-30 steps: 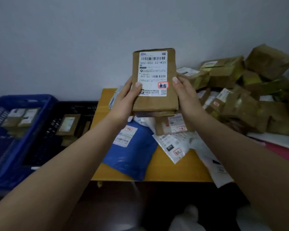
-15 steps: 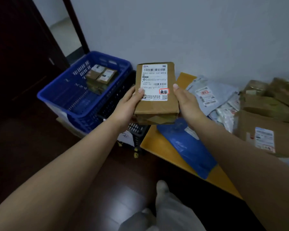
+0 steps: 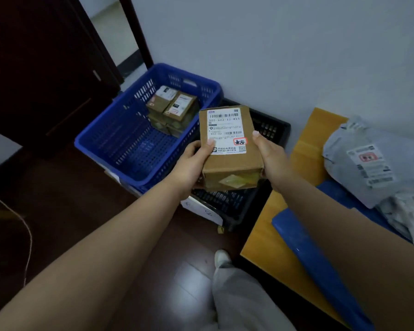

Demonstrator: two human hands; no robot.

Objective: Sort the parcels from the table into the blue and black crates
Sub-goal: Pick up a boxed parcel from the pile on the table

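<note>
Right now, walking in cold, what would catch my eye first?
First, the brown cardboard parcel with its white shipping label, held between the left hand and right hand above the black crate. Next, the bright blue crate left of it, holding a few small boxes. Grey and blue mailer bags lie on the yellow table at right.

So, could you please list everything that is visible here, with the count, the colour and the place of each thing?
held parcel: one, brown with white label, above the black crate
blue crate: one, blue, on the floor by the wall
boxes in blue crate: a small stack, exact count unclear, brown, far corner
black crate: one, black, between blue crate and table
table: one, yellow-orange, at right
blue mailer: one, blue, on the table's near edge
grey mailer: one, grey, on the table
door: one, dark, at left
left hand: grips the parcel's left side
right hand: grips its right side
</note>
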